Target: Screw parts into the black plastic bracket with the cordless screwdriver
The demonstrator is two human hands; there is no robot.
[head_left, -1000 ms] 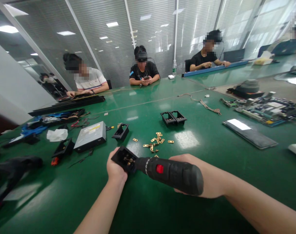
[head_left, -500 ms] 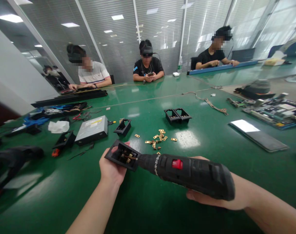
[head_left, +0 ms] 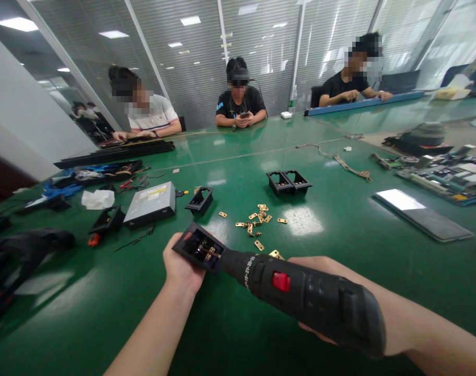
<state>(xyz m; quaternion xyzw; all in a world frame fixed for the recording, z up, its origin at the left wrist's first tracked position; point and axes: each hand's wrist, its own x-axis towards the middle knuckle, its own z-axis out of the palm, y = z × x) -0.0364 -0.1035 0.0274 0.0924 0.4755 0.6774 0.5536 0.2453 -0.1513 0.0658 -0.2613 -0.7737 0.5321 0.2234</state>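
Note:
My left hand [head_left: 182, 269] is closed around a black plastic frame [head_left: 190, 240], its opening tilted up toward me. Inside the frame sit small brass plates and screws [head_left: 209, 253]. A black cordless drill [head_left: 300, 290] with a red switch lies in the grip of my right hand [head_left: 320, 263]; the drill body covers most of those fingers. Its bit reaches into the frame and points at the brass parts; whether it sits in a screw head I cannot tell. Loose brass plates [head_left: 259, 245] and small screws lie on the green table [head_left: 230, 324] just beyond.
Two joined black frames [head_left: 288, 183] stand farther back, and another frame [head_left: 200, 201] stands left of the brass pieces. A silver disc drive [head_left: 151, 204] lies at left. A phone-like slab [head_left: 421, 215] and circuit boards [head_left: 453, 175] lie at right. Several people sit across the table.
The drill's rear end has swung down toward me, with its bit still inside the frame. More brass plates show beside the drill. The whole view has shifted slightly.

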